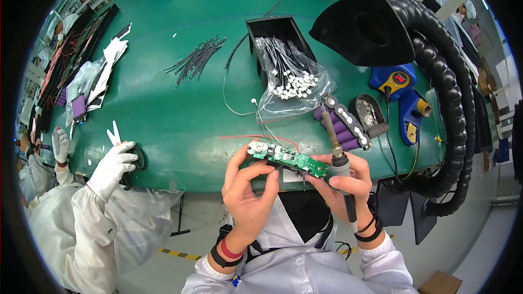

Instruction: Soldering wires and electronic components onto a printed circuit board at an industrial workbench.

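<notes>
A green circuit board (293,159) is held up at the table's near edge, with a red wire and a thin wire with a small white connector running from it. My left hand (246,188) pinches its left end between thumb and fingers. At the right end, the fingertips of my right hand (351,177) touch the board. That same hand also grips a soldering iron (340,160), its tip pointing up and away from the board. Just beyond the iron lies a purple battery pack (343,125) with metal strips. What sits under the board is mostly hidden.
A black bin (286,24) holds a bag of white-connector wires (294,79). Loose black wires (197,60) lie left of it. A blue soldering station (393,79), iron stand (411,117) and black fume hose (365,27) stand right. A co-worker's gloved hand (114,166) holds scissors (114,133).
</notes>
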{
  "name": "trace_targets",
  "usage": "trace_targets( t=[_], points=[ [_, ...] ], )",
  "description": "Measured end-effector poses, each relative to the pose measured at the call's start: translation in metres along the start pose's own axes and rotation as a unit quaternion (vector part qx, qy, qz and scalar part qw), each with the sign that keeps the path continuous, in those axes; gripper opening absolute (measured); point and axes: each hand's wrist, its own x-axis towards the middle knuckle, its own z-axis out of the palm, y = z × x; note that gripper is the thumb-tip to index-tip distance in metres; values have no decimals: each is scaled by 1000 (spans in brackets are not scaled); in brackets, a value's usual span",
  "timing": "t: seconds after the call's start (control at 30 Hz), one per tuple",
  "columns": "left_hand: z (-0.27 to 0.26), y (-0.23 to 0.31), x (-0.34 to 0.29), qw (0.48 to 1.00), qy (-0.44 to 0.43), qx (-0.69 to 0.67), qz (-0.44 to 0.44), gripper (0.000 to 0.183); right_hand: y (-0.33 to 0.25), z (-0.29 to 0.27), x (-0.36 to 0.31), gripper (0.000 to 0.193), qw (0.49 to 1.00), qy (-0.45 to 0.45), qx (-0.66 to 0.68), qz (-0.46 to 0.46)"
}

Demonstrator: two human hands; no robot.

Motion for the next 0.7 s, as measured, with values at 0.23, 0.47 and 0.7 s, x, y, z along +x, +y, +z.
trace_targets(
  t=[0.23,0.47,0.7],
  points=[
    [7,9,1,999,30,20,15,16,-2,-7,0,68,1000,-24,1,9],
    [10,2,1,996,63,30,48,16,-10,-28,5,41,998,-40,-38,-33],
    [13,0,2,996,72,15,47,20,-41,-46,9,44,999,18,34,18]
  ],
)
